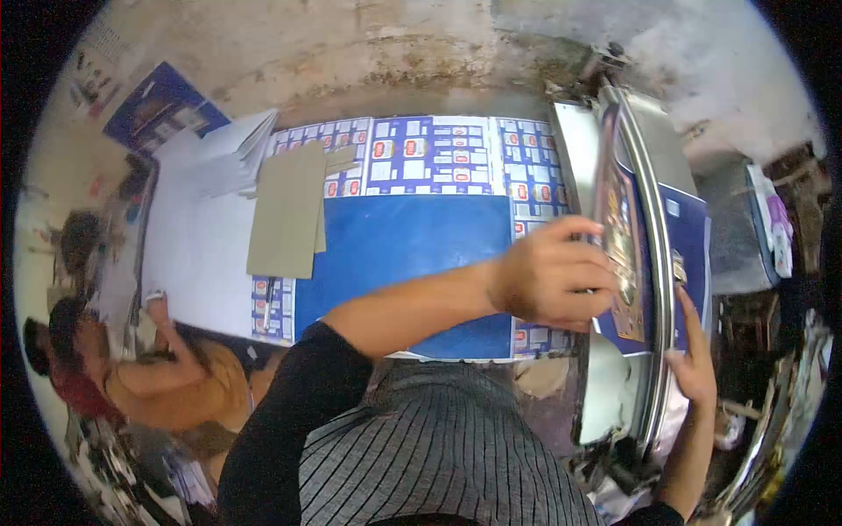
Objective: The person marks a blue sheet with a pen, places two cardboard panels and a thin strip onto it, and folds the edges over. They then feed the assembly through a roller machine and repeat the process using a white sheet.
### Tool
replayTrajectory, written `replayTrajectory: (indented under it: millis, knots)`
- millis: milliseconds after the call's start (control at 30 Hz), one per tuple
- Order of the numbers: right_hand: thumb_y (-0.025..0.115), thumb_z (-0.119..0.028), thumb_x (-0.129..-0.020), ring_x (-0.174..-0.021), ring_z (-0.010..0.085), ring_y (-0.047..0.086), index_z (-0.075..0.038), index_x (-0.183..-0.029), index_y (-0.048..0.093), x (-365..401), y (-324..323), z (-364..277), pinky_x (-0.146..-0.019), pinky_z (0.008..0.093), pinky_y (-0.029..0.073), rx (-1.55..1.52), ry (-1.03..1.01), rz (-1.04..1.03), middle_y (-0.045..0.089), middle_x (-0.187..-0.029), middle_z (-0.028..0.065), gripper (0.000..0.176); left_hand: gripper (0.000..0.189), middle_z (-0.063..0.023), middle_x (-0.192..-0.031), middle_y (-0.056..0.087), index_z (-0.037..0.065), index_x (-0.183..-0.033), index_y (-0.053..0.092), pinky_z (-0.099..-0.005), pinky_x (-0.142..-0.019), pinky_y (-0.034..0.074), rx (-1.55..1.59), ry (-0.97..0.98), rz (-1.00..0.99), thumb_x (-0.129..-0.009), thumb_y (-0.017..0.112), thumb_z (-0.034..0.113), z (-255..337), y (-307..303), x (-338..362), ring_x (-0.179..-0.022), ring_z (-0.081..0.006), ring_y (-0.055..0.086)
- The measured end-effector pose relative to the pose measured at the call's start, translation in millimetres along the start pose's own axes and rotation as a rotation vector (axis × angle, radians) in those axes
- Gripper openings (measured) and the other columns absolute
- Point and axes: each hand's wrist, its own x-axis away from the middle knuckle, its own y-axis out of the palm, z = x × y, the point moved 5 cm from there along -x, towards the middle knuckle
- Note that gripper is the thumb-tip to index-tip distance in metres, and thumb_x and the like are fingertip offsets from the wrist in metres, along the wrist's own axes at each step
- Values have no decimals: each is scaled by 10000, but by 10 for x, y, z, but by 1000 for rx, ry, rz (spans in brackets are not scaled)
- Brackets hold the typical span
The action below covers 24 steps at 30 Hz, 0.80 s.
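A blue printed sheet [691, 219] with a gold-brown picture panel passes beneath a long metal bar [653, 219] on the right. My left hand [561, 272] is left of the bar, its fingers curled round the raised edge of a glossy printed piece. On the bar's other side is my right hand [693, 351], fingers stretched forward and thumb apart, its fingertips against the blue sheet near a small shiny object [679, 268]. What lies under my left palm is hidden.
A blue mat [412, 254] covers the middle of the table, with grey-green boards [285, 215] at its left. Printed sheets [430, 153] line the back. White sheets [197, 237] lie left, beside another person [189, 377]. A covered box [745, 228] stands far right.
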Motion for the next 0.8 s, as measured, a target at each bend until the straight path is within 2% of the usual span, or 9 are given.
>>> replayTrajectory:
  millis: [100,200,333,433,500,533,633,767,800]
  knots:
    - [826,-623,-588,-1442,440,329,-17,-1541,310,310,351,-481,-1196,489,253,288,-84,96,348,-1557,256,1242,199,-38,-1053,736,134,-855,628,-509,-986,466,-3,-7,35,-826,715,310,87,-588,89,-914,-209,702]
    - [775,-168,-714,-1322,410,484,-29,-1441,455,364,744,-698,-1124,464,373,370,-50,446,497,-1449,226,806,269,-35,-1047,730,132,-905,633,-487,-945,508,-82,-33,35,-845,694,387,239,-1237,125,-916,-204,708]
    - [613,65,-721,-1099,326,644,-25,-1200,639,388,1032,-364,-992,395,483,217,72,812,685,-1154,152,489,355,-129,-1067,742,93,-1024,630,-502,-975,488,-95,-113,13,-859,731,390,376,-2136,403,-972,-263,723]
    - [605,57,-730,-977,303,666,-28,-1052,672,354,1100,-345,-962,393,496,249,-19,739,698,-1024,138,340,505,-175,-1051,738,63,-1128,607,-503,-976,486,-141,-311,86,-796,811,385,545,-2793,790,-989,-305,723]
    - [622,49,-732,-903,294,671,-27,-975,659,269,906,-732,-936,408,506,275,-177,601,691,-945,118,258,272,-203,-993,726,-1,-1086,616,-363,-871,530,-145,-558,232,-850,724,79,698,-3117,1111,-898,-274,710]
    - [634,47,-744,-899,246,665,-20,-971,651,244,806,-793,-929,389,499,225,-149,507,678,-926,115,238,212,-166,-975,716,-24,-1064,613,-308,-808,525,-131,-722,230,-852,629,-21,773,-3268,1206,-858,-191,672]
    - [663,-62,-799,-890,183,623,11,-981,641,-73,524,-839,-846,327,494,94,29,281,657,-899,105,198,188,-84,-972,676,-37,-1050,623,-306,-765,517,-193,-1285,305,-878,611,38,855,-3481,1384,-875,-132,629]
    - [676,-105,-757,-822,204,639,54,-988,635,-1322,1003,-990,-777,355,519,11,153,-89,655,-825,131,283,239,-81,-870,670,-47,-998,633,-325,-739,513,-204,-1655,67,-842,620,134,239,-3170,2445,-813,-145,617]
    - [686,-115,-740,-811,224,658,65,-999,635,-1612,1258,-866,-766,376,530,47,195,-208,663,-805,146,320,282,-133,-856,681,-48,-996,631,-357,-718,511,-255,-1654,11,-816,637,169,73,-3056,2955,-793,-178,629]
